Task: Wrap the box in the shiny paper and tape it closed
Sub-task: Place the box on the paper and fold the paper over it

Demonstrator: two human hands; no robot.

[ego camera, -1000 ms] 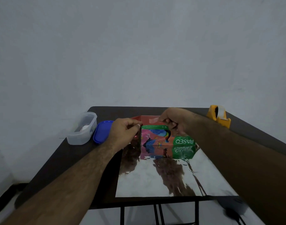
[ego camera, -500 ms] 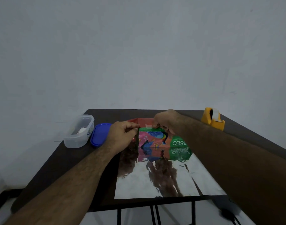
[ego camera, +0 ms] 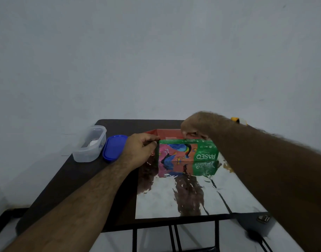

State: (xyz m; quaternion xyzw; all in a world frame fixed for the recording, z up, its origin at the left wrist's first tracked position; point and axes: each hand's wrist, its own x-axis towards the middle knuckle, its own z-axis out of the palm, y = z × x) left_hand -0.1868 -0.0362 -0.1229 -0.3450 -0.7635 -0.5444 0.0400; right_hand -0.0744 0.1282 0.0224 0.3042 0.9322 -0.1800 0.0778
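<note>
The box (ego camera: pixel 187 151) stands on the shiny paper (ego camera: pixel 188 193) toward the table's (ego camera: pixel 68 179) far edge, long axis left-right, left hand (ego camera: pixel 140 149) pinching its near-left corner, right hand (ego camera: pixel 194 127) curled over the top, grasp unclear.

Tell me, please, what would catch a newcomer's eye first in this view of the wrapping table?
The brightly printed box stands out, sitting at the far end of the shiny paper, which mirrors it and the arms. The left hand pinches the box's near left top corner while the right hand curls over its top edge. To the left sit a clear tub and a blue lid on the dark table.
</note>
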